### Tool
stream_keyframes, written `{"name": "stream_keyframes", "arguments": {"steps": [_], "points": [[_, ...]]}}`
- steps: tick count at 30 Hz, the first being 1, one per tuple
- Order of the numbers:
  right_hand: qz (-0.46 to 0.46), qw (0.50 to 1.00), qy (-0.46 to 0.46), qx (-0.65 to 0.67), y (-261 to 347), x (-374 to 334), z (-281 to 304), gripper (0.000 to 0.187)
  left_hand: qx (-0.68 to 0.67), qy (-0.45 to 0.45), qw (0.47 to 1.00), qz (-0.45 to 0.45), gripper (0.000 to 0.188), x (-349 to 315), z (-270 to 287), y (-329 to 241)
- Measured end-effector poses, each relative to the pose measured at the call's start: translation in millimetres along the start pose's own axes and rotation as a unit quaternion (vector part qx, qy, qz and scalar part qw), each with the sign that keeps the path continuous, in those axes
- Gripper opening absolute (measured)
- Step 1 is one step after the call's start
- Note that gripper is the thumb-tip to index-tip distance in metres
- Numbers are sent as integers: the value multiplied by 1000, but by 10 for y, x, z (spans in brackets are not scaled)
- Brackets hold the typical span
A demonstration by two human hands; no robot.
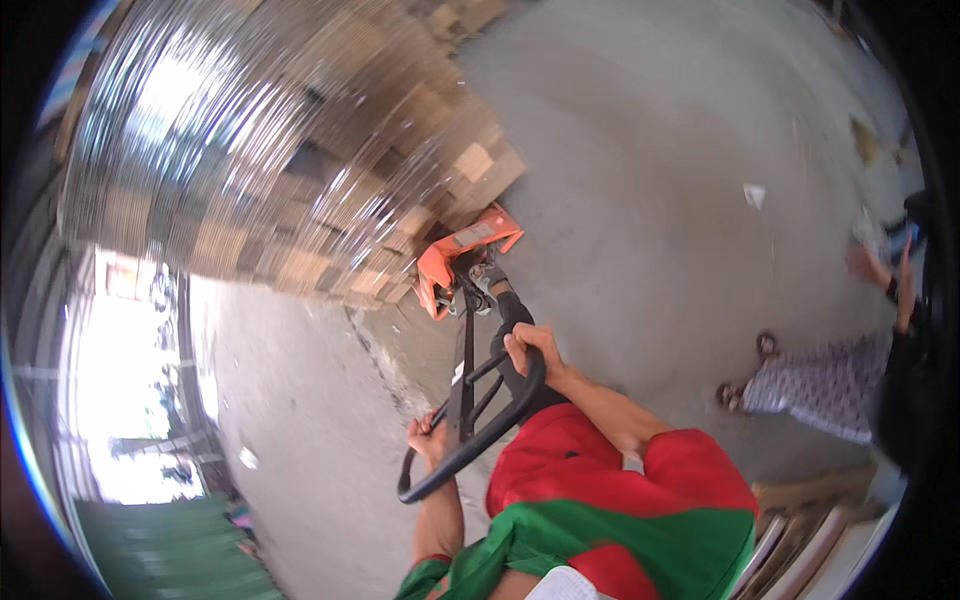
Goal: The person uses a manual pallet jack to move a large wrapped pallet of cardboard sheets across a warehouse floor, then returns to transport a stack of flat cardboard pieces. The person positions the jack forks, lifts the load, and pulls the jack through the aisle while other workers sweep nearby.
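Both my hands are on the black loop handle of a pallet jack. My left hand grips the handle's left side, its fingers wrapped round the bar. On the right side, my right hand is closed round the bar too. The handle's dark shaft runs forward to the orange pallet jack body, near my foot. Beyond that body rises a tall stack of flat cardboard wrapped in shiny clear film. The stack hides the forks.
At the right a person in a patterned skirt stands with hands raised. Behind me at the lower right lean several boards. A bright doorway opens at the left, above a green corrugated panel. Paper scrap lies on the concrete floor.
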State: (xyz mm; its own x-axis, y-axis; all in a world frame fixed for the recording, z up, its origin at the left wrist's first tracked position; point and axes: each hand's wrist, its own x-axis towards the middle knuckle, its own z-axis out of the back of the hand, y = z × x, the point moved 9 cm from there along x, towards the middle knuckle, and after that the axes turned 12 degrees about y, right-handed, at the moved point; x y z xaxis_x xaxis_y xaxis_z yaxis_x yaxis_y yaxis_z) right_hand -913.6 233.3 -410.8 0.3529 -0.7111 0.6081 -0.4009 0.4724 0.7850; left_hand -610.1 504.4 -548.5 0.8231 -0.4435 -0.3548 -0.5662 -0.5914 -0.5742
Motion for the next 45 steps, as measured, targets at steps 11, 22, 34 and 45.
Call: {"name": "stream_keyframes", "arguments": {"steps": [11, 22, 34, 45], "points": [[-51, 986, 159, -9, 852, -468, 69, 33, -73, -45, 996, 24, 38, -1168, 264, -91], [-105, 973, 203, 1, 1455, 427, 431, 32, 48, -187, 981, -2, 39, -2059, -312, -413], [-133, 943, 298, 65, 2191, 898, 701, 32, 97, -117, 988, 1, 38, -2525, -860, -550], [-170, 949, 265, 5, 2590, 553, 1027, 32, -103, -99, 990, -2, 43, -3212, -1036, -359]]}}
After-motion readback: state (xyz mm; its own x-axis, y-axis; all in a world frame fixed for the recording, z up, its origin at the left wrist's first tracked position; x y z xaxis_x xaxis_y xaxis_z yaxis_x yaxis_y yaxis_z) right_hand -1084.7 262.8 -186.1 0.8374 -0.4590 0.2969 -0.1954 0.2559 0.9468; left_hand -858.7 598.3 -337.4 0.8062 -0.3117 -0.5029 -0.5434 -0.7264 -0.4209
